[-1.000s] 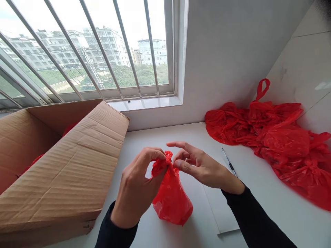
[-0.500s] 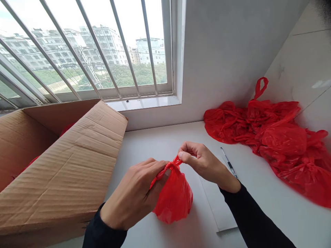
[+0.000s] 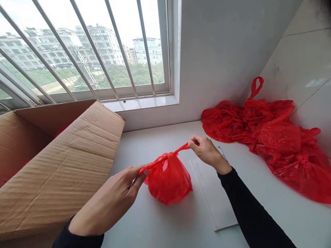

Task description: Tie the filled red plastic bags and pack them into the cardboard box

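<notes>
A filled red plastic bag [image 3: 169, 181] sits in front of me, its neck twisted into a knot at the top. My left hand [image 3: 121, 187] pinches one of its handles, pulled out to the left. The other handle is stretched up to the right, gripped between the thumb and fingers of my right hand [image 3: 205, 151]. Both handles look taut on either side of the knot. What the bag contains is hidden by the red plastic.
On the left stands an open cardboard box [image 3: 72, 158] with red plastic inside. A white notepad [image 3: 219, 203] and a pen [image 3: 221, 152] lie by my right arm. Several red bags [image 3: 279, 137] are heaped against the wall at right. A barred window [image 3: 103, 62] is behind.
My hands have moved apart, left hand to the left and right hand to the right, drawing the two handles out straight. The bag's top now shows a tightened knot.
</notes>
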Action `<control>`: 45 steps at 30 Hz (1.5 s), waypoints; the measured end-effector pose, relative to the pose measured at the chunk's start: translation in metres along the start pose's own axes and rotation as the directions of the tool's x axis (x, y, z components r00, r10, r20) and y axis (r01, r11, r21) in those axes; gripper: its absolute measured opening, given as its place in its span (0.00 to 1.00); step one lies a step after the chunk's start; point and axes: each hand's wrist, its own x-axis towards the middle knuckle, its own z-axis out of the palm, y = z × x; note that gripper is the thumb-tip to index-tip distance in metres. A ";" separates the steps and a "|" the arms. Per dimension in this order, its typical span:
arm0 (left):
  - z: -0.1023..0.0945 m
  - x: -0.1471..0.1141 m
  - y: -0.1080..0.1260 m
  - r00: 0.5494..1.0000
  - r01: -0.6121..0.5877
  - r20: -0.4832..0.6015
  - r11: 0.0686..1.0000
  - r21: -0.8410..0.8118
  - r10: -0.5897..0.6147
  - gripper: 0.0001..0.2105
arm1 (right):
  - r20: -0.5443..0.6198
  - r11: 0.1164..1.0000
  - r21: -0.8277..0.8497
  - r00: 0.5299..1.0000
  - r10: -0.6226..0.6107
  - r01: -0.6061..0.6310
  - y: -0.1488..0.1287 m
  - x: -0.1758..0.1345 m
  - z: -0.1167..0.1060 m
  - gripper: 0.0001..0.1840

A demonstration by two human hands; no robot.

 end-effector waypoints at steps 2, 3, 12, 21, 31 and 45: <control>0.002 0.001 -0.005 1.000 -0.003 -0.011 1.000 0.003 0.003 0.18 | -0.028 0.999 0.039 1.000 0.014 -0.013 0.006 0.004 0.002 0.12; 0.004 0.003 -0.006 0.999 -0.024 -0.041 1.000 0.000 0.024 0.18 | -0.032 0.998 0.063 0.999 0.012 -0.010 0.005 0.004 0.004 0.12; 0.038 0.029 0.033 0.943 -0.323 -0.182 0.903 -0.285 0.280 0.14 | 0.273 0.166 0.942 0.955 0.119 -0.290 -0.011 -0.002 0.032 0.10; 0.031 0.033 0.030 0.996 -0.017 -0.082 0.908 -0.418 -0.019 0.22 | 0.337 0.041 0.934 0.914 0.227 -0.355 0.015 0.017 0.042 0.17; 0.036 0.043 0.020 0.978 -0.068 -0.210 0.966 -0.248 0.015 0.20 | 0.077 0.242 0.958 0.953 0.291 -0.152 0.025 0.026 0.042 0.15; 0.154 0.092 -0.009 0.946 -0.114 -0.237 0.911 0.395 0.221 0.29 | -0.009 0.531 0.826 0.938 0.348 -0.189 0.023 0.026 0.055 0.16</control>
